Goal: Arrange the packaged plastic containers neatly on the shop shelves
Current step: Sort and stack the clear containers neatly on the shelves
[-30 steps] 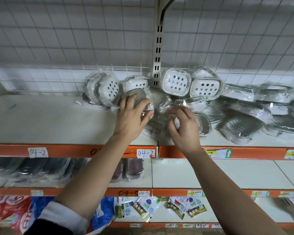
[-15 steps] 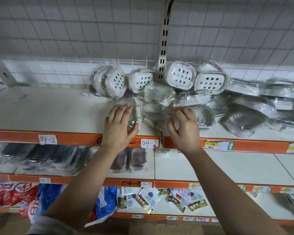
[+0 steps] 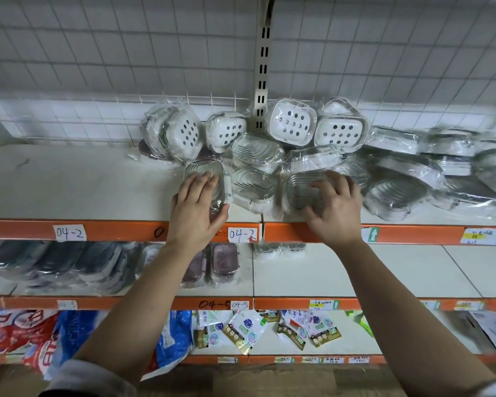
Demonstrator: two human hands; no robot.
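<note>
Several bagged plastic containers lie in a loose pile at the back and right of the top shelf (image 3: 69, 184). White perforated ones (image 3: 291, 121) lean on the wire grid; clear ribbed ones (image 3: 254, 184) lie in front. My left hand (image 3: 196, 209) holds a clear ribbed container (image 3: 204, 170) near the shelf's front edge, fingers on top and thumb round its right side. Further right, a second clear ribbed container (image 3: 297, 190) sits under the curled, spread fingers of my right hand (image 3: 335, 207), which grips it.
More bagged containers (image 3: 398, 190) sprawl along the right of the top shelf. Orange shelf lips carry labels (image 3: 69, 232). The middle shelf holds dark bagged containers (image 3: 55, 262) on the left. Sachets (image 3: 246, 329) and coloured bags (image 3: 69, 336) lie on the lowest shelf.
My left hand has drawn its clear container out of the pile toward the front edge. My right hand has shifted right and now grips a second clear container.
</note>
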